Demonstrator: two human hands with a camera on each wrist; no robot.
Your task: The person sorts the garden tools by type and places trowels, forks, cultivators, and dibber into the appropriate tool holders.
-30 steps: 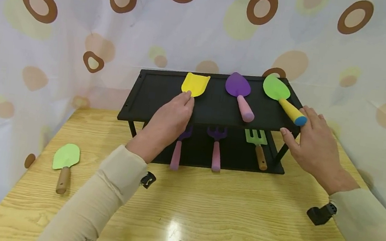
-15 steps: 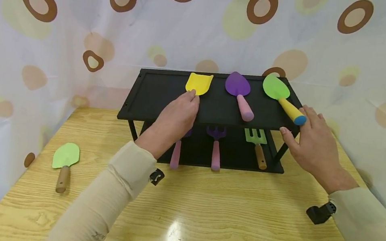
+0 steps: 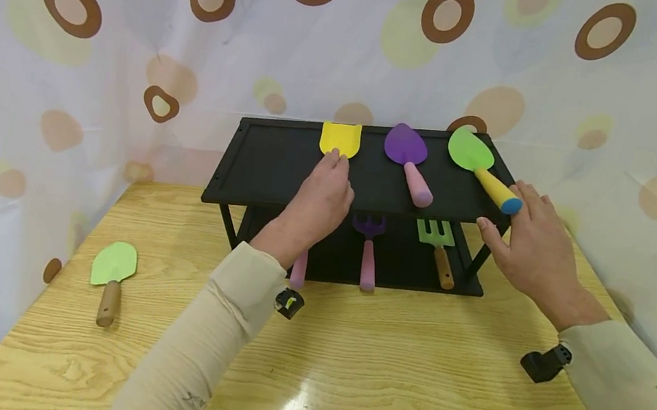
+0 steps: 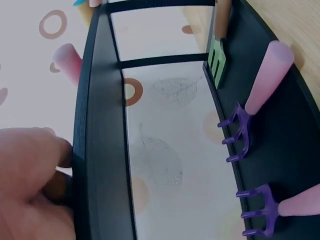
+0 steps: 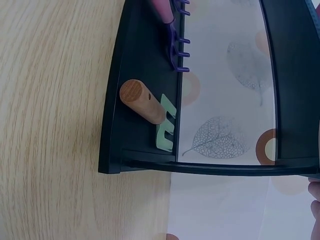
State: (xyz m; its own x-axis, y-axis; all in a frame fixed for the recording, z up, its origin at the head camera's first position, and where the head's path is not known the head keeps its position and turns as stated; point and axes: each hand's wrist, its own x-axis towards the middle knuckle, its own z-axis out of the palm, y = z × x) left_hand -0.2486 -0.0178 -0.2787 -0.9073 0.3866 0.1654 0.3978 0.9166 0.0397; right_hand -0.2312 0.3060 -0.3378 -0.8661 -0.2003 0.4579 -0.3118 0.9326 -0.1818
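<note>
My left hand point(image 3: 320, 193) holds a small yellow shovel point(image 3: 340, 139) over the top tier of a black two-tier rack point(image 3: 269, 156), its blade toward the back edge. Most of the handle is hidden by the hand; a brown bit of handle point(image 4: 56, 189) shows between the fingers in the left wrist view. At the rack's front right corner rests my right hand point(image 3: 537, 250), fingers extended, thumb by the front edge. Beside it lies a green trowel point(image 3: 471, 149) with a yellow and blue handle. A purple trowel point(image 3: 405, 144) with a pink handle lies between the two hands.
On the lower tier lie a green fork point(image 3: 437, 233) with a wooden handle and two purple forks, one with its pink handle point(image 3: 368, 266) in full view. Another green trowel point(image 3: 115, 263) lies on the wooden table point(image 3: 407, 368) at left. A patterned curtain point(image 3: 324, 45) hangs behind.
My left hand has moved right with the yellow shovel, whose blade has turned from slanted to nearly straight toward the back. The right hand has stayed at the corner.
</note>
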